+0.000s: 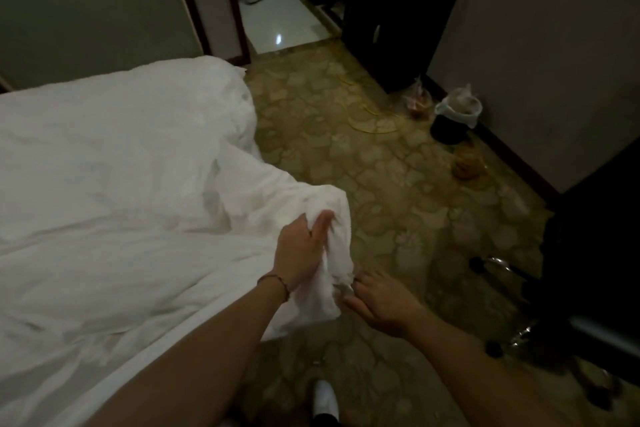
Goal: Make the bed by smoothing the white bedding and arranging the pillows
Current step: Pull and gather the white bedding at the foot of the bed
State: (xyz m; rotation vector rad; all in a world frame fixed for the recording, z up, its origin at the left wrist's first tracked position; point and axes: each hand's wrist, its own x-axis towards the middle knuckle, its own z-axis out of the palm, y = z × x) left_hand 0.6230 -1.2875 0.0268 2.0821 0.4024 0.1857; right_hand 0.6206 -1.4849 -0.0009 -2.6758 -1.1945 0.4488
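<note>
The white bedding lies rumpled over the bed, its corner bunched off the bed's edge above the patterned carpet. My left hand has its grip curled round that bunched corner, lifting it. Just right of the corner, my right hand rests against the cloth's lower end; whether its grip pinches the cloth I cannot tell. Far right of the bedding stands a lined bin by the wall.

I see white bedding matt, wrinkled cloth; carpet patterned, rough pile; hallway floor glossy tile; bin liner thin plastic.
</note>
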